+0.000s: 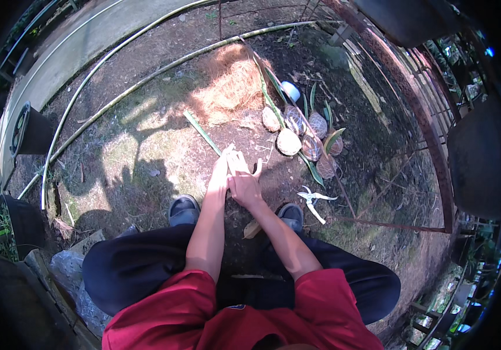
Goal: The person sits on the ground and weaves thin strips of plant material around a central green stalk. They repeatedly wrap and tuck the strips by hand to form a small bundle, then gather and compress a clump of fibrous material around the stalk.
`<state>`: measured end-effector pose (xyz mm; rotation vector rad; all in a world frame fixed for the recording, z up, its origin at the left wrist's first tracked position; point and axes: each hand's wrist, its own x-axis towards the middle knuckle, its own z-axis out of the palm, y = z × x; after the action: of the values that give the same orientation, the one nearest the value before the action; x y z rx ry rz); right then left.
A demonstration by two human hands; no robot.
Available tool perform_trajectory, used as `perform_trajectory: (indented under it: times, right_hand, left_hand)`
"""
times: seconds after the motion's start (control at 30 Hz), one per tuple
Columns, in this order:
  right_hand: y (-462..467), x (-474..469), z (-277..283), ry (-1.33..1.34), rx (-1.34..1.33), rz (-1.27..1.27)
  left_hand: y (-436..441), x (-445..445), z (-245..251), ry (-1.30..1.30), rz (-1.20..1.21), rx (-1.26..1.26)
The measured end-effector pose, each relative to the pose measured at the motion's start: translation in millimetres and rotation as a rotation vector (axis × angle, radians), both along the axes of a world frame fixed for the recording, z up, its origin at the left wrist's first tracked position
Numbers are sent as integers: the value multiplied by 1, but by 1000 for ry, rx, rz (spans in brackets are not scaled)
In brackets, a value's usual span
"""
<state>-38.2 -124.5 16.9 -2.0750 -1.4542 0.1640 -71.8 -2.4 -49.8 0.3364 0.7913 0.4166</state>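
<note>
A long, narrow green leaf (202, 132), like a snake plant's, slants up and left from my left hand (220, 170), which grips its lower end. My right hand (245, 186) presses against the left one, one finger sticking out to the right. Bright sunlight washes out the fingers, and whatever lies between the palms is hidden. To the right sits a cluster of string-wrapped balls, among them a pale one (289, 141) and a brown one (311, 147), several with upright leaves. White-handled pruning shears (314, 202) lie spread on the soil near my right foot.
Beyond my hands lies a heap of brown coconut fibre (233, 89); a white round container (291, 91) stands behind the balls. A rusty metal frame (425, 113) curves along the right. Bamboo poles (145, 85) cross the far left, near a dark pot (33, 130). Clear plastic (68, 267) lies at lower left.
</note>
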Motion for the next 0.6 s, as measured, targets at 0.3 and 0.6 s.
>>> perform_trajectory:
  times: [0.3, 0.6]
  right_hand:
    - [1, 3, 9, -56, -288, 51]
    - [-10, 13, -6, 41, -104, 153]
  left_hand:
    - [3, -15, -19, -248, 28, 6]
    - [-15, -4, 31, -138, -30, -136]
